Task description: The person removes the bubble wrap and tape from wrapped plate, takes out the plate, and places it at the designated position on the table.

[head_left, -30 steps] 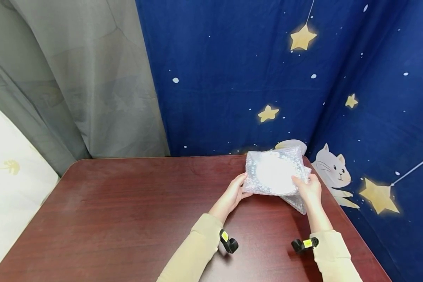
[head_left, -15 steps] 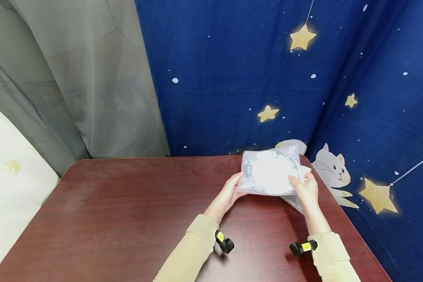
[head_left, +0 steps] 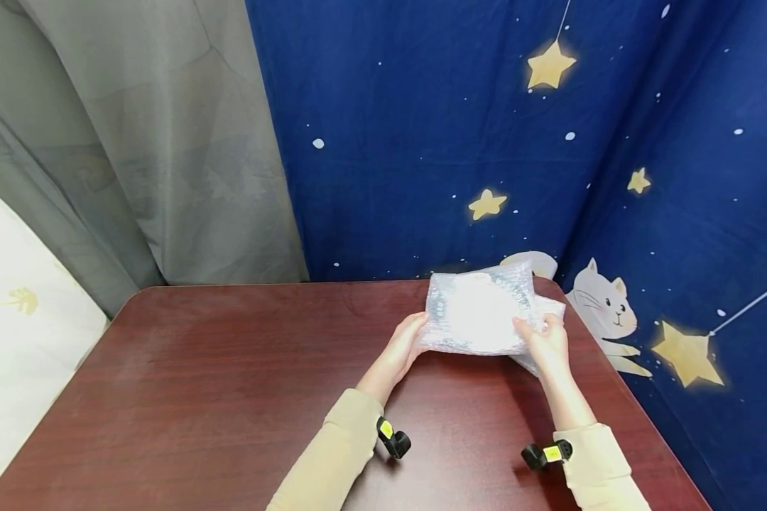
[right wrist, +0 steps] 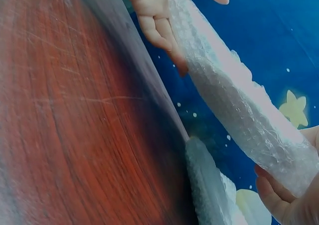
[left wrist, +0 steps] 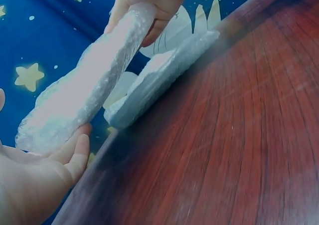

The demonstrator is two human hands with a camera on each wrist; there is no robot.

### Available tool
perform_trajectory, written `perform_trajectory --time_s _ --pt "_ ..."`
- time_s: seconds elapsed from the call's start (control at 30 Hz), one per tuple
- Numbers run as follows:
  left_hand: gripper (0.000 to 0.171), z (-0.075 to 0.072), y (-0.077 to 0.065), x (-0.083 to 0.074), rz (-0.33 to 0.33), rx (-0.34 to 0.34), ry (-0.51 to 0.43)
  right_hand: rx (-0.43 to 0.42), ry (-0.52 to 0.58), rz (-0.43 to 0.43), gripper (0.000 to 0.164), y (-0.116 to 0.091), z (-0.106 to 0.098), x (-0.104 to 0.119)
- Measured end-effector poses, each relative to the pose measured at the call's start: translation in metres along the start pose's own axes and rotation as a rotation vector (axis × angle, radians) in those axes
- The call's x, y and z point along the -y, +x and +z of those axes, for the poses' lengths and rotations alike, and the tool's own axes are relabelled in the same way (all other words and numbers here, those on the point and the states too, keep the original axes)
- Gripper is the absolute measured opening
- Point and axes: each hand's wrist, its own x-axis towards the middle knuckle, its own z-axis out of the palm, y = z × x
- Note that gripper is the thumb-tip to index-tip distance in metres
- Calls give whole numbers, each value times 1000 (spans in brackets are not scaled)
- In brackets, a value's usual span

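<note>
Both hands hold a flat packet in bubble wrap (head_left: 476,312) by its two short sides, with strong glare over its top face. My left hand (head_left: 398,351) grips the left side, fingers under and thumb at the edge. On the opposite side my right hand (head_left: 550,348) pinches it, thumb on top and fingers beneath. A second bubble-wrapped packet (left wrist: 164,80) lies on the table below and to the right, partly covered by the held one in the head view. In both wrist views a gap shows between the held packet and the table.
The dark red wooden table (head_left: 230,397) ends in a rounded corner just behind and right of the packets. A blue star-patterned curtain (head_left: 409,142) hangs close behind its far edge, with a grey curtain (head_left: 185,156) to the left.
The held packet has moved left in both hands, tilting slightly. More of the packet beneath shows on its right, and that lower one stays in about the same place.
</note>
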Motion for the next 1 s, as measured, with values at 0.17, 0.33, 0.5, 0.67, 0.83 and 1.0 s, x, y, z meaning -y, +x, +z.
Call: perform_trajectory --time_s 0.17,0.33,0.5,0.67,0.83,1.0 --pt "51 -9 -3 -2 6 -18 36 41 13 11 70 -4 6 1" --pt "53 -16 -6 -3 1 -31 91 76 11 10 65 -8 12 2" --pt "55 -23 -11 -2 5 -36 97 114 -6 5 58 -13 18 1" --pt "58 -33 -14 -3 4 -33 86 148 -18 -13 59 -19 25 2" --pt "63 -42 -20 -6 -2 -34 116 170 -54 -20 61 -24 30 1" --pt "68 -52 -28 -7 -12 -52 172 201 -66 -25 63 -28 36 -1"
